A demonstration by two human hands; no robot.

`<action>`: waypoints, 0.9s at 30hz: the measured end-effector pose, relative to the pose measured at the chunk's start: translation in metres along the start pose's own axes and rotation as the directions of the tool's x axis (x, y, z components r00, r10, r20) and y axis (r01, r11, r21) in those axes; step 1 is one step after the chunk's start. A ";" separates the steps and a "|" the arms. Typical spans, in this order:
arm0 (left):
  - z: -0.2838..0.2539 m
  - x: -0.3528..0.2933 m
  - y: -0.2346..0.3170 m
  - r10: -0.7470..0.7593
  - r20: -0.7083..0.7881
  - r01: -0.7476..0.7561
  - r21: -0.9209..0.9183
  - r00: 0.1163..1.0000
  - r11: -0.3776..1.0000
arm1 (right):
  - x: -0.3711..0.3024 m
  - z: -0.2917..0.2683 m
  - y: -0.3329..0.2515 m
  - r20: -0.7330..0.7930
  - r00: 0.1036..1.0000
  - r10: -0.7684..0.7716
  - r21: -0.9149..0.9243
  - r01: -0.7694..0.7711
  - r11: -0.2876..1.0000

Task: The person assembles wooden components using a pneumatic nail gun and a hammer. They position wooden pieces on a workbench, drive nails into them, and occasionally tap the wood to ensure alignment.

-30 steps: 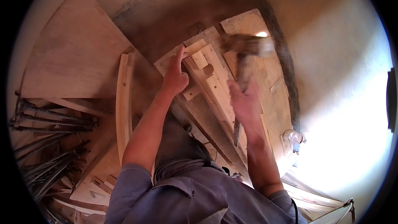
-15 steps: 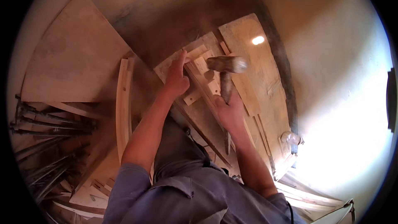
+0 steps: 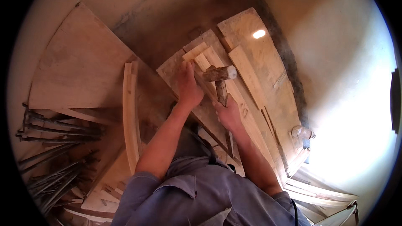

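My right hand [image 3: 228, 113] is closed around the handle of a mallet [image 3: 220, 74] with a thick, worn, brown head and a pale striking face. The mallet's head is over the light wooden pieces on the bench, and it hides part of them. My left hand [image 3: 190, 86] is closed on the near left side of a wooden strip [image 3: 206, 84], with its fingertips by a short light block [image 3: 195, 52]. Another small block [image 3: 202, 62] lies just right of that one. A long light board [image 3: 247, 119] runs beside them toward my right forearm.
The workbench [image 3: 274, 73] has thick planks with gaps, and a loose board [image 3: 248, 75] lies on it. A clear plastic item [image 3: 302, 132] is at its right edge. Curved timber [image 3: 130, 113] stands at left, near a large panel [image 3: 79, 58] and several metal clamps [image 3: 58, 129].
The mallet has moved a little left and down over the wood. My left hand has come down and right, its raised index finger now bent in against the wood.
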State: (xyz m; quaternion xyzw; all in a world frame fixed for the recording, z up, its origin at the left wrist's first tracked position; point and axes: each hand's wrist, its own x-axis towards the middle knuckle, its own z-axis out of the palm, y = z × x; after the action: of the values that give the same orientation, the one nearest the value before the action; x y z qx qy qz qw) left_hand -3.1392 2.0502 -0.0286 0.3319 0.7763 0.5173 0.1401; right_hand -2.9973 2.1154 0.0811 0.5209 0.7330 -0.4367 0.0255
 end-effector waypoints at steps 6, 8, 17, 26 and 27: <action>0.017 -0.046 0.031 -0.213 0.124 0.218 -0.030 0.969 0.975 | -0.048 -0.026 0.001 0.087 0.991 0.102 0.246 -0.120 0.962; 0.009 -0.042 0.038 -0.282 0.263 0.345 -0.240 0.923 0.907 | -0.054 -0.032 0.034 -0.007 0.998 0.066 0.168 -0.064 0.984; -0.026 0.063 0.021 -0.287 0.184 0.321 -0.197 0.940 0.926 | -0.092 -0.072 0.112 -0.040 0.999 -0.001 -0.241 -0.009 0.971; -0.022 0.092 0.029 -0.314 0.332 0.197 0.341 0.889 0.919 | -0.091 -0.071 0.123 0.028 0.999 -0.039 -0.071 0.041 0.997; -0.021 0.092 0.035 -0.319 0.325 0.221 0.306 0.890 0.926 | -0.090 -0.077 0.121 0.040 0.997 -0.060 -0.065 0.062 0.996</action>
State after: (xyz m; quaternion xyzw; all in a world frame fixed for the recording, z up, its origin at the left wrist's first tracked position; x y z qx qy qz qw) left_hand -3.2060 2.1042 0.0229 0.3264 0.8360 0.3142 0.3095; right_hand -2.8289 2.1095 0.0988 0.4887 0.7621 -0.4225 0.0433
